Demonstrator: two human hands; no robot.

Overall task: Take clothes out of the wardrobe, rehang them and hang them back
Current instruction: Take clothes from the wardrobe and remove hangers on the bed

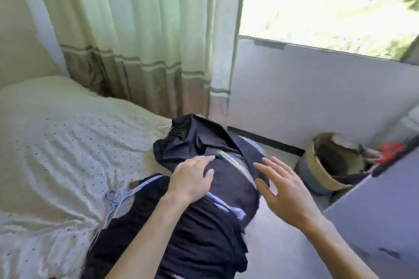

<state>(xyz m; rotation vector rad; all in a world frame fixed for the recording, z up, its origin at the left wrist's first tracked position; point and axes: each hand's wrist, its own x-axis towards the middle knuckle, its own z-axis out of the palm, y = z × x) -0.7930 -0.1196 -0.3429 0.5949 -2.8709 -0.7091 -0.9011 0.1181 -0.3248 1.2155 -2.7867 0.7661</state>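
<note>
Left hand flat on garment | right hand hovers | basket beside

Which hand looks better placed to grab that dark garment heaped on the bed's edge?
Probably the left hand: it lies flat on the dark garment, so its fingers need only curl. The right hand is spread open beside the heap, apparently touching nothing.

Home bedroom: we see a bed at 9 o'clock, curtains at 11 o'clock, a window at 1 o'clock, a basket at 3 o'clock.
</note>
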